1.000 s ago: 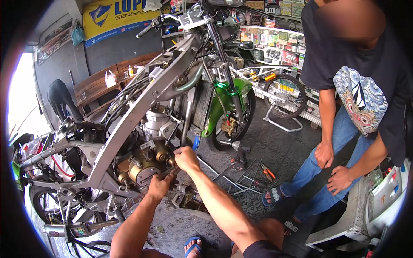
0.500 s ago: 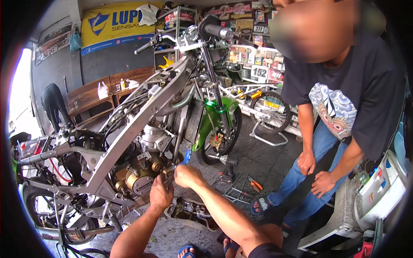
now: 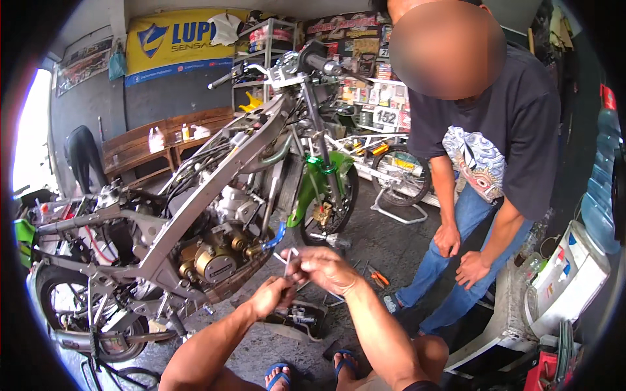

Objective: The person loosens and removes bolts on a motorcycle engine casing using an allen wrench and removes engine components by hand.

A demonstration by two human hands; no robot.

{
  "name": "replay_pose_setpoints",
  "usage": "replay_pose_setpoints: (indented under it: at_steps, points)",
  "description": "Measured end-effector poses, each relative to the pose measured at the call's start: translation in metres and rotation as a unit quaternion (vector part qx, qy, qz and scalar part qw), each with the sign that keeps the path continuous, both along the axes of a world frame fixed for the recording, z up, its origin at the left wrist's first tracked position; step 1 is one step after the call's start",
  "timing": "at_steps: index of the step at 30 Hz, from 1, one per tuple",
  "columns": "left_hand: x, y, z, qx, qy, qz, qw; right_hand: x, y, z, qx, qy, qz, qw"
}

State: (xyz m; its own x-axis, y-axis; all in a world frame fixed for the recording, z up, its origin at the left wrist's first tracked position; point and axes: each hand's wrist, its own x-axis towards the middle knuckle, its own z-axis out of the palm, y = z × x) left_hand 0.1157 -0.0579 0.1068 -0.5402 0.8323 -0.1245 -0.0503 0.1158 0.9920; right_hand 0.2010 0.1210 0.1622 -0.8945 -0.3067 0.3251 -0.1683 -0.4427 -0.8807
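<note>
In the head view, the left hand (image 3: 272, 296) is curling its fingers around the lower part of a slim metal rod (image 3: 289, 264), and the right hand (image 3: 326, 268) is meeting it from the other side, fingertips bunching at the upper part; whether the right is really clamping, cannot tell. The hands are working close together, the rod sitting between them, pointing up, its far end partly hidden by fingers. They are hovering in front of a stripped motorcycle, just right of its gold engine cover (image 3: 214, 264). A blue hose (image 3: 280, 233) is curving up from the engine, just beyond the rod. The silver frame beam (image 3: 195, 212) is slanting over the engine, and the green front fender (image 3: 303, 199) is covering part of the front wheel. On the floor, a shallow tray with dark parts (image 3: 316, 339) is lying below the hands; orange-handled pliers (image 3: 379, 278) are lying to the right. A co-worker (image 3: 515, 143) in a dark shirt and jeans is leaning in from the right, both hands resting near the knees. Behind, a wooden bench (image 3: 130, 146) is standing along the wall under a yellow and blue banner (image 3: 182, 62).
</note>
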Motion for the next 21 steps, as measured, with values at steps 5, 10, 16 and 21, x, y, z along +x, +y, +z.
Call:
replay_pose_setpoints:
  at_steps: [5,10,16,21]
  points:
    - [0.031,0.014,0.01,0.125,-0.293,-0.209,0.925,0.03,-0.017,0.015,0.196,0.078,-0.271,0.939]
    - [0.065,0.01,0.016,-0.1,0.191,-0.208,0.954,0.039,-0.019,0.003,0.012,0.009,-0.301,0.953]
    - [0.072,-0.011,0.0,-0.235,0.373,-0.335,0.833,0.041,0.006,-0.018,0.003,-0.045,-0.36,0.932]
    - [0.072,-0.013,-0.007,-0.235,0.388,-0.328,0.828,0.037,0.013,-0.039,0.013,-0.057,-0.379,0.924]
